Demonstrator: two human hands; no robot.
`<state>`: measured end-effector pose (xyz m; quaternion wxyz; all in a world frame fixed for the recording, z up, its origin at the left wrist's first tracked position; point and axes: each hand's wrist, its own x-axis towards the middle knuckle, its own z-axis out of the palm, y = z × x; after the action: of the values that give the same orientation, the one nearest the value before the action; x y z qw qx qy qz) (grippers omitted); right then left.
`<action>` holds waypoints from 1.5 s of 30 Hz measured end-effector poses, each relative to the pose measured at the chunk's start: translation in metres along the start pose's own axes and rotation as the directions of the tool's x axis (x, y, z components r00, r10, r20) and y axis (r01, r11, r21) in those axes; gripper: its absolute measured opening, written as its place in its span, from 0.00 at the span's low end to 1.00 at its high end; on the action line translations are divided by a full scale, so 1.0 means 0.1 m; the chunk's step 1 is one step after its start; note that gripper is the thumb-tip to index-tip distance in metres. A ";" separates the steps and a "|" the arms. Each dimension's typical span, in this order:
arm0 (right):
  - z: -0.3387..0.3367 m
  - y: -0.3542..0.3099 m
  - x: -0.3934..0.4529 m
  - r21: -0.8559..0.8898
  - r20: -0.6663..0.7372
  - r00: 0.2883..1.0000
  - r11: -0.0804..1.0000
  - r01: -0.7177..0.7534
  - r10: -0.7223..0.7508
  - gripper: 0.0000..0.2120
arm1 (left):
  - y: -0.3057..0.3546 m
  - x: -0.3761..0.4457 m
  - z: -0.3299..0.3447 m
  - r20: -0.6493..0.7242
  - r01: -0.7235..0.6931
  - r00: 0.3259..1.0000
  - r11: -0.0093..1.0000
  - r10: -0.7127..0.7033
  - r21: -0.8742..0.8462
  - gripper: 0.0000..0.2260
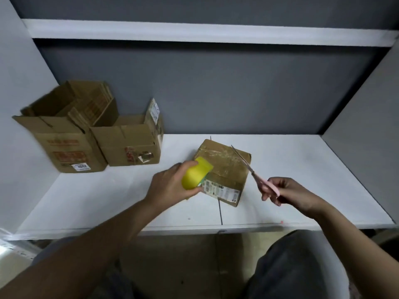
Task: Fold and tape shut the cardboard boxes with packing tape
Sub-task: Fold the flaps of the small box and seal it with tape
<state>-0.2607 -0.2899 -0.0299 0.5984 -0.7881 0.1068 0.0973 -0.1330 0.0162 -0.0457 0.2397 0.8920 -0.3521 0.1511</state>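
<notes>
**Small box nearly sealed, two bigger ones still wide open**

Grey partition walls boxed in a white table [291, 169], with a white shelf [194, 32] running across above it. Pretty bare cubicle setup, honestly.

Near the middle of the table sat the small cardboard box [224, 169], flaps down, shiny tape already across its top and a shipping label on the near side. The left hand [170, 186] had its fingers wrapped round a yellow tape roll [195, 175], held right at the box's near-left corner. The right hand [287, 190] gripped the pink handles of the scissors [252, 171], blades pointing up over the box's right edge. Whether the blades were parted I couldn't tell.

My guess is that box would be light and fairly stiff but easy to dent at the corners, so steadying it flat on top beats squeezing the sides. Tape is clingy stuff; I'd keep it taut before cutting.

Well off to the left, against the wall, stood the large open box [62, 145] and, touching it, the medium open box [131, 145], flaps up and untaped.
</notes>
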 end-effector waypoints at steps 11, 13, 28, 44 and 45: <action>-0.62 0.25 -0.08 -0.190 -0.725 0.688 0.953 -0.234 0.024 0.19 | 1.13 1.09 0.37 0.064 -0.512 0.851 0.797 0.521 0.319 0.32; -0.74 0.43 -0.01 -0.246 -0.757 0.653 0.912 -0.328 0.031 0.21 | 1.32 1.23 0.64 0.162 -0.562 0.825 0.754 0.541 0.340 0.30; -1.17 1.61 0.45 -0.255 -0.810 0.533 0.670 -0.697 0.246 0.24 | 1.85 1.32 2.34 0.611 -0.631 0.709 0.704 0.353 0.326 0.27; -1.05 1.85 0.55 -0.394 -0.817 0.562 0.587 -0.707 0.128 0.22 | 1.68 1.14 2.88 0.618 -0.705 0.637 0.673 0.461 0.225 0.30; -1.04 1.85 0.55 -0.407 -0.817 0.565 0.579 -0.706 0.115 0.22 | 1.67 1.14 2.87 0.625 -0.713 0.626 0.666 0.465 0.218 0.27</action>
<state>-0.2576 -0.4409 -0.1885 0.1121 -0.8673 0.4838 -0.0348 -0.1406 -0.3067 -0.1827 -0.1419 0.7547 -0.6383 0.0531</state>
